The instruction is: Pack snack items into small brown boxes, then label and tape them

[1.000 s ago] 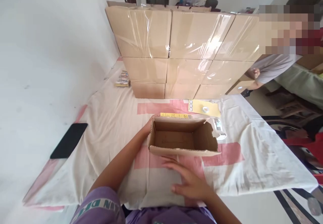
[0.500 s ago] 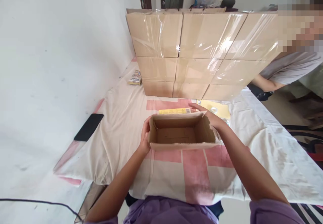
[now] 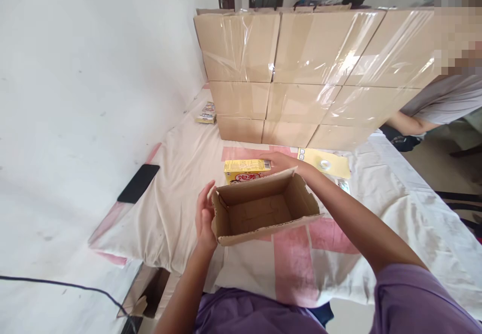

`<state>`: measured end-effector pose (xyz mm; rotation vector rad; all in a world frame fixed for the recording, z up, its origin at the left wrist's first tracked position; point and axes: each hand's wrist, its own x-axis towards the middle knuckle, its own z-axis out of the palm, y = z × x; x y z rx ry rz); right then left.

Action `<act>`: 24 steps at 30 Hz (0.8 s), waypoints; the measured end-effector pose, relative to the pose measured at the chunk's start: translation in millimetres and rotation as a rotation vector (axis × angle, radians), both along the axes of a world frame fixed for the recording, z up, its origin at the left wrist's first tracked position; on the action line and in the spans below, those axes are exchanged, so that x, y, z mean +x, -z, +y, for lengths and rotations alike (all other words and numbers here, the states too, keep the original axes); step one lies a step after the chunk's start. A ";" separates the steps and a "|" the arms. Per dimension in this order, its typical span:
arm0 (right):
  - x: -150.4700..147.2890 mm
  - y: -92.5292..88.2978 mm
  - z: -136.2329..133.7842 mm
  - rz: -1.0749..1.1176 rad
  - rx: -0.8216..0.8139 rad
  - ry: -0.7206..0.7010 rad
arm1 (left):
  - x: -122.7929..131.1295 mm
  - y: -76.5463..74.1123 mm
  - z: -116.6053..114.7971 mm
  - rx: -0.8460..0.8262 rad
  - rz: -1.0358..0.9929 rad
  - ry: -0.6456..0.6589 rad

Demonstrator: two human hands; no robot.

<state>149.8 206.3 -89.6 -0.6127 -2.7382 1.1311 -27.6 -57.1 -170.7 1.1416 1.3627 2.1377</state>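
An open, upright cardboard box (image 3: pixel 263 213) sits on the cloth in front of me, its inside bare and its top edges ragged. My left hand (image 3: pixel 205 218) lies along its left wall, with thumb and fingers apart. Behind the box stands a yellow snack box (image 3: pixel 246 165) with red lettering and a barcode at its right end. My right hand (image 3: pixel 280 162) reaches past the cardboard box and grips that right end; some fingers are hidden. The snack box's lower part is hidden by the cardboard wall.
Taped cardboard boxes (image 3: pixel 301 73) form a wall across the back. A yellow sheet (image 3: pixel 339 162) with a white ring lies to the right, a small printed box (image 3: pixel 206 113) at back left, and a black phone-like slab (image 3: pixel 138 183) at left. Another person's arm (image 3: pixel 410 123) is at right.
The cardboard box has turned, its left end coming nearer me. My right hand and the yellow snack box have shifted left, and more of its front shows. My left hand's fingers have loosened.
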 end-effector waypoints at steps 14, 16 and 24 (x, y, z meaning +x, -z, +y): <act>92.5 -147.1 -96.5 0.724 -0.030 0.256 | -24.6 -56.8 -37.3 0.037 1.030 0.213; 97.2 -146.2 -102.6 0.490 -0.016 0.178 | -27.0 -51.9 -33.9 0.045 1.015 0.204; 85.7 -130.3 -110.5 -0.126 0.185 0.110 | -31.9 -39.9 -36.6 0.102 0.982 0.170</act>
